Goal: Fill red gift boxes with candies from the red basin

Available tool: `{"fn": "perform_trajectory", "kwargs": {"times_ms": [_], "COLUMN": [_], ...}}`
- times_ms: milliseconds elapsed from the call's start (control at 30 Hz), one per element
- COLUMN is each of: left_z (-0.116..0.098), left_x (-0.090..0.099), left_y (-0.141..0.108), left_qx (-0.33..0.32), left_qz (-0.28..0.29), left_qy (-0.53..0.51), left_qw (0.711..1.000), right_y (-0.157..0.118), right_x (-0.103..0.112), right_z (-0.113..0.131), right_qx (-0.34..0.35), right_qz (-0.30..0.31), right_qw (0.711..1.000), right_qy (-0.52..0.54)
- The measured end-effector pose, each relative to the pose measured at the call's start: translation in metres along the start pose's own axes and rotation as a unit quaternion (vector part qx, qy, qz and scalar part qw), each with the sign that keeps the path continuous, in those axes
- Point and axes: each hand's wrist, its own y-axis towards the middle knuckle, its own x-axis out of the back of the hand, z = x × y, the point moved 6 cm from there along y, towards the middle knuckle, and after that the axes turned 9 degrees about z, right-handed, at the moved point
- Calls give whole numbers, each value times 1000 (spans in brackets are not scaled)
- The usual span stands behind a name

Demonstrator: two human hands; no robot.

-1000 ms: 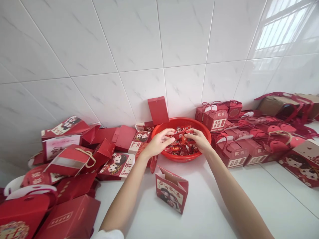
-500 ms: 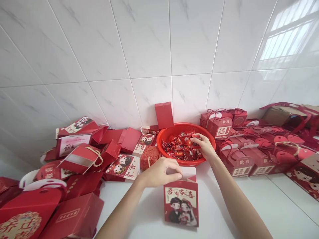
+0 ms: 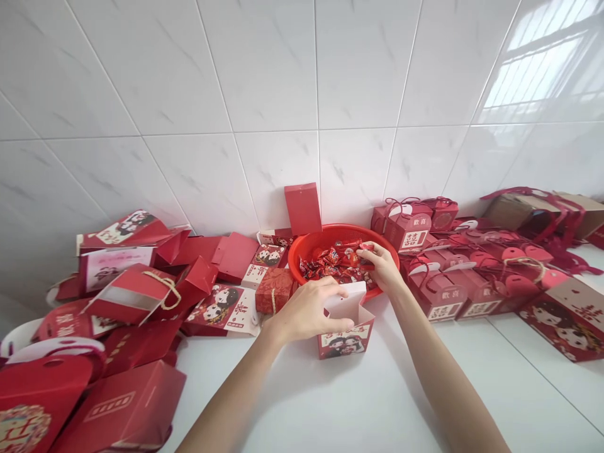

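Observation:
My left hand [image 3: 309,311] is at the left side of a small red gift box [image 3: 343,345], its thumb by the front rim and its fingers by the back one. The box has an open top showing a white inside, and a cartoon couple on its front. Over the right part of a red plastic basket [image 3: 296,251], my right hand [image 3: 383,267] pinches a red-wrapped candy [image 3: 365,247]. Inside the basket lie many wrapped candies [image 3: 330,259]. The gift box stands right before the basket and hides part of its front.
Left of me is a heap of red gift boxes [image 3: 136,296], some tipped over. Rows of closed boxes with handles [image 3: 441,292] stand on the right, near a larger printed box [image 3: 566,324]. A plain red box [image 3: 302,209] leans on the tiled wall [image 3: 274,170] behind.
My left hand and the gift box have moved away from me, closer to the basket, and the box's open top now faces me more. My right hand remains at the candies.

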Motion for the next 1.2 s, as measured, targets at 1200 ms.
{"fn": "perform_trajectory", "kwargs": {"times_ms": [1200], "left_z": [-3], "left_x": [-5], "left_y": [-2], "left_qx": [20], "left_qz": [24], "left_qy": [10], "left_qw": [999], "right_y": [-85], "right_x": [-77], "right_z": [78], "right_qx": [101], "right_qz": [336], "right_qw": [783], "right_qy": [-514]}}
